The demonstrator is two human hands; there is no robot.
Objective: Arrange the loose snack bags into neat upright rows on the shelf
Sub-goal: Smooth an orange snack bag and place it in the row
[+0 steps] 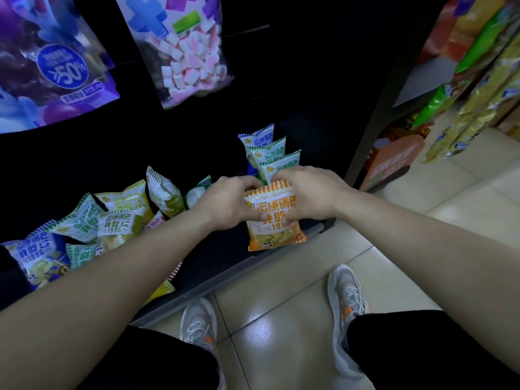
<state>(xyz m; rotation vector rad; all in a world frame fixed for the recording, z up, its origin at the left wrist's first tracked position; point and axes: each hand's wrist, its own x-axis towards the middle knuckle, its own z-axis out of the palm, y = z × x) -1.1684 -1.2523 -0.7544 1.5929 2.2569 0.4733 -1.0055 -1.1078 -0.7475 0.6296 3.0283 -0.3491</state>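
Both hands, left hand (229, 202) and right hand (306, 192), grip the upright orange bag (274, 220) at the shelf's (225, 280) front right edge, directly before the standing row (270, 154), loose bags (112, 220) lying leftward.

Place: a shop aisle.
Stock: many identical snack bags (115, 220) on a low shelf (225, 274).
Display: hanging marshmallow bag (188, 60).
Floor: tiled floor (281, 319).
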